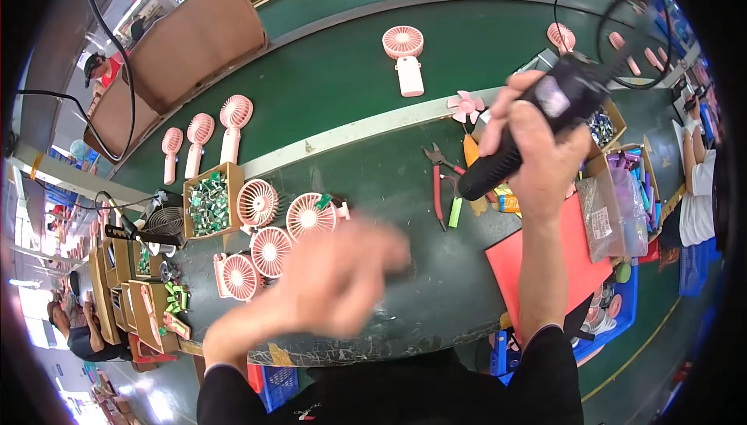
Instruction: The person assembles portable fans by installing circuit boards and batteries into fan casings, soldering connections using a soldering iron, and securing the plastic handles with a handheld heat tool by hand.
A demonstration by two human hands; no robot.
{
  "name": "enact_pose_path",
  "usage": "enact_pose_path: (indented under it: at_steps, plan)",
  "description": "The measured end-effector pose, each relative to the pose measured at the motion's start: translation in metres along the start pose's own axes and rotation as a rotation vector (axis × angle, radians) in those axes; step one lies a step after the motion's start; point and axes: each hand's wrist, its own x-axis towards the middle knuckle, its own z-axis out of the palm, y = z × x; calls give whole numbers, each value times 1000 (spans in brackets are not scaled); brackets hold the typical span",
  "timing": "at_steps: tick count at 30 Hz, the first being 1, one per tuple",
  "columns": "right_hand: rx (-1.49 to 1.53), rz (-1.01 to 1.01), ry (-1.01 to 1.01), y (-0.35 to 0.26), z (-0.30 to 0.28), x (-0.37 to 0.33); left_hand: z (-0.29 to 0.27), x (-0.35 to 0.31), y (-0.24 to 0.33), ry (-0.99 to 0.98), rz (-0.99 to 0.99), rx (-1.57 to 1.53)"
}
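Observation:
My right hand (537, 145) is wrapped round a black walkie-talkie (572, 94), raised over the right side of the workbench. A stubby antenna seems to stick out from its far end, and a pale patch shows on its face. My left hand (342, 277) hovers over the middle of the bench, smeared by motion, so its fingers cannot be made out. Beside it lie several pink fan housings (271, 251) with round grilles, one with a green circuit board (323, 201) on it. Near the walkie-talkie lie red-handled pliers (437, 184) and a pink fan blade (465, 106).
Beyond the bench runs a green conveyor belt (327, 75) carrying pink handheld fans (403, 42). At left stands a box of green circuit boards (210, 203). A red sheet (545, 258) and a bin of coloured cells (634, 187) are at right. Black cables hang overhead.

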Motion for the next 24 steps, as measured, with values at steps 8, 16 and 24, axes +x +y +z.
enact_pose_path:
  at_steps: [8,16,24]
  plan:
    - [-439,429,-276,-9,36,-15,10,-61,88,608,570,-354]
    - [-1014,552,-486,-9,4,-47,21,-75,83,945,807,-570]
    - [-1557,590,-488,-19,-82,-93,21,-118,73,689,636,-492]
